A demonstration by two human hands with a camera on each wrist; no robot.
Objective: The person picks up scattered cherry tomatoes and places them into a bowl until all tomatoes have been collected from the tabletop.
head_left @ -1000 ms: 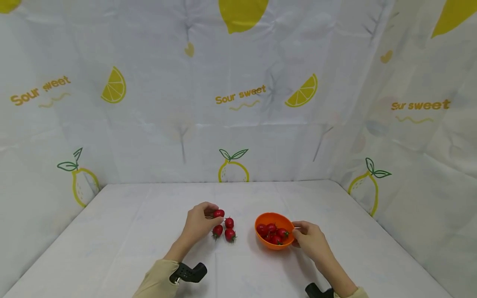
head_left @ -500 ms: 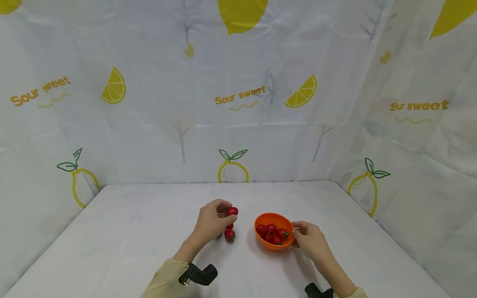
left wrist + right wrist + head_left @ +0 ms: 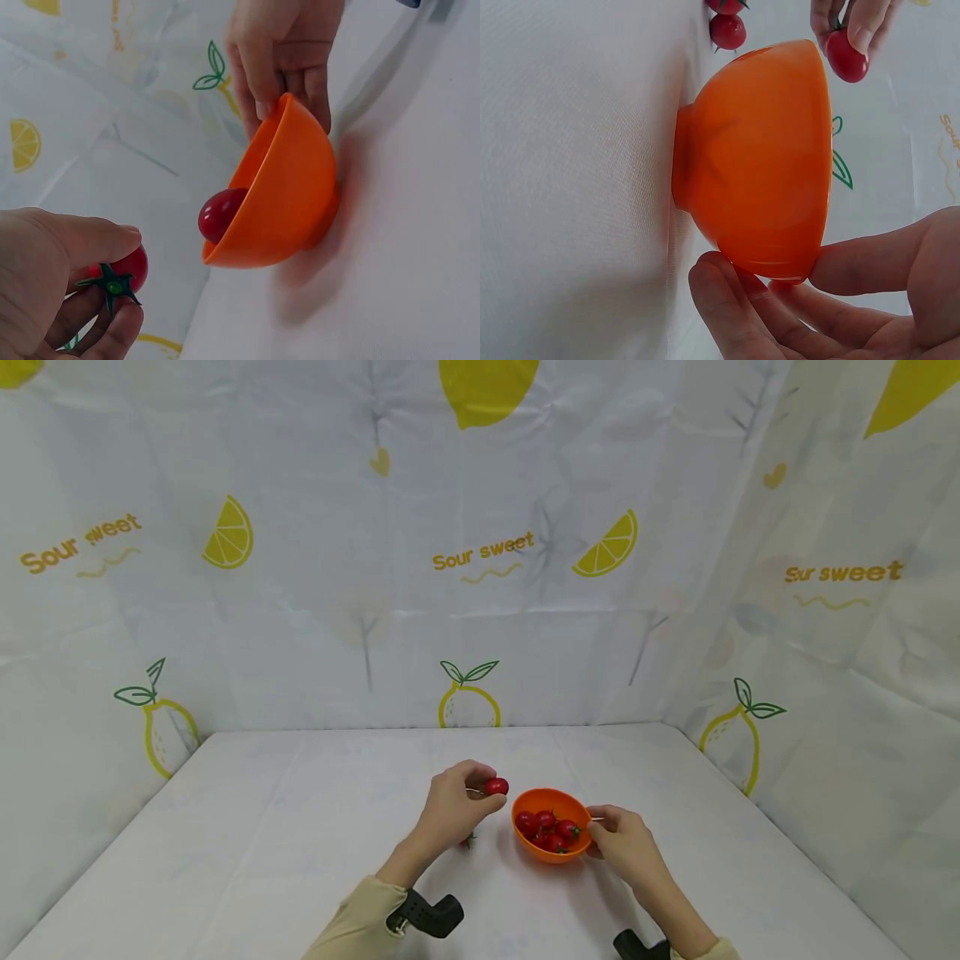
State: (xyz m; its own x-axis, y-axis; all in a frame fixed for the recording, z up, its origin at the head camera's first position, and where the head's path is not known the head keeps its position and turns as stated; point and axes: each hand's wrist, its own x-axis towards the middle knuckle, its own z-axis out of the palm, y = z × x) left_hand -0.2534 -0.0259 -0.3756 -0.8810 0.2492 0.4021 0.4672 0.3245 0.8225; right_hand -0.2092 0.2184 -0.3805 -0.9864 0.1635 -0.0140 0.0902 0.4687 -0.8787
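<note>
My left hand (image 3: 456, 802) pinches a red cherry tomato (image 3: 497, 787) between thumb and fingers, just left of the orange bowl (image 3: 551, 857). In the left wrist view the green star-shaped stem (image 3: 112, 285) of this tomato faces the camera. My right hand (image 3: 626, 847) grips the right side of the bowl, thumb at the rim and fingers against the outer wall. Inside the bowl lie several cherry tomatoes (image 3: 546, 820). Beneath the left hand, a tomato (image 3: 468, 841) on the table is mostly hidden; the right wrist view shows two loose tomatoes (image 3: 728, 31) beyond the bowl.
A white cloth covers the table (image 3: 300, 827). White sheets (image 3: 315, 568) printed with lemons and lettering hang at the back and sides. Each wrist wears a black strap (image 3: 427, 913) below a beige sleeve.
My left hand has lifted a cherry tomato from the group and carried it right, close to the bowl. The right hand and the bowl stay in place.
</note>
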